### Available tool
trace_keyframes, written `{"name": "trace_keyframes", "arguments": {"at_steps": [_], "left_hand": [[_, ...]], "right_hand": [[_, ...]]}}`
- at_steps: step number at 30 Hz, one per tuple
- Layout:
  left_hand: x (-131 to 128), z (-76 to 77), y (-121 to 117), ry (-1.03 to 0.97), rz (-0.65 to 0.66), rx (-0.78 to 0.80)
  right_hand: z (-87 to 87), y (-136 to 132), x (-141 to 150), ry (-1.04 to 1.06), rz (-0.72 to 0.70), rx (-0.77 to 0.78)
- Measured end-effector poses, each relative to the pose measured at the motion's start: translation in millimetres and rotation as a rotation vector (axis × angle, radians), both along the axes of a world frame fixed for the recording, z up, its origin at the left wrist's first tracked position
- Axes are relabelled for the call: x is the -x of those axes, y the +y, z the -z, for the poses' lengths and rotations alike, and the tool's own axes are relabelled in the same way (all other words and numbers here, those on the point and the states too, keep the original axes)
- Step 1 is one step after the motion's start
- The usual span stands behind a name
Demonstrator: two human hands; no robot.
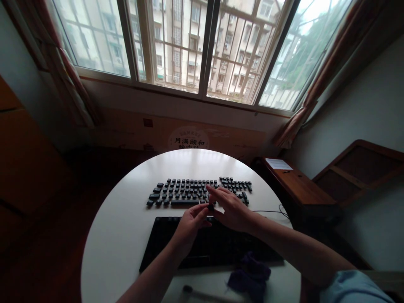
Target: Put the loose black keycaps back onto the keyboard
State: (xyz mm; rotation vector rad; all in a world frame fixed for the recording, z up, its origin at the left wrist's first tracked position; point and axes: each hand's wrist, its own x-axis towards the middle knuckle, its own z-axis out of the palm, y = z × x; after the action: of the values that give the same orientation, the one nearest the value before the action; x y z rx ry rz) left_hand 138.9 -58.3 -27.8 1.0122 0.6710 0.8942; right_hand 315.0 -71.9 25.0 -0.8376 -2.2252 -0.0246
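Apparently, handling 1 key [210, 207] is the step: the left hand [189, 221] pinches it, grip narrow, near the keyboard [221, 248]; the right hand [232, 209] curls alongside, hold unclear. Next likely calls for fingertip control.

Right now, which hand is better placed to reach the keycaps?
Probably the right hand: it extends farther forward, overlapping the keycaps in this view, while the left hand is over the keyboard. Both meet at a small dark piece, which the left could hold.
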Motion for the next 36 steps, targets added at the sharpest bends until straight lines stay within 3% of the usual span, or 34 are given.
{"name": "trace_keyframes", "arguments": {"at_steps": [7,14,21,25,30,36], "left_hand": [[0,7.4,5,-0.116,0.059,0.082],[4,5.8,5,0.048,0.081,-0.007],[1,7.6,7,0.156,0.081,-0.075],[1,14.3,12,0.277,-0.061,-0.079],[5,12.3,9,0.342,-0.183,-0.237],[6,7.2,6,0.425,-0.234,-0.416]], "right_hand": [[-11.1,-12,1,-0.078,-0.008,0.071],[-24.4,-12,-6,-0.134,0.032,0.109],[-14.2,-5,-12,-0.212,0.031,0.21],[-1.0,36,-41,-0.085,0.111,0.335],[15.4,114,-95,-0.212,0.599,0.438],[49.0,158,-110,-0.314,0.662,0.563]]}}
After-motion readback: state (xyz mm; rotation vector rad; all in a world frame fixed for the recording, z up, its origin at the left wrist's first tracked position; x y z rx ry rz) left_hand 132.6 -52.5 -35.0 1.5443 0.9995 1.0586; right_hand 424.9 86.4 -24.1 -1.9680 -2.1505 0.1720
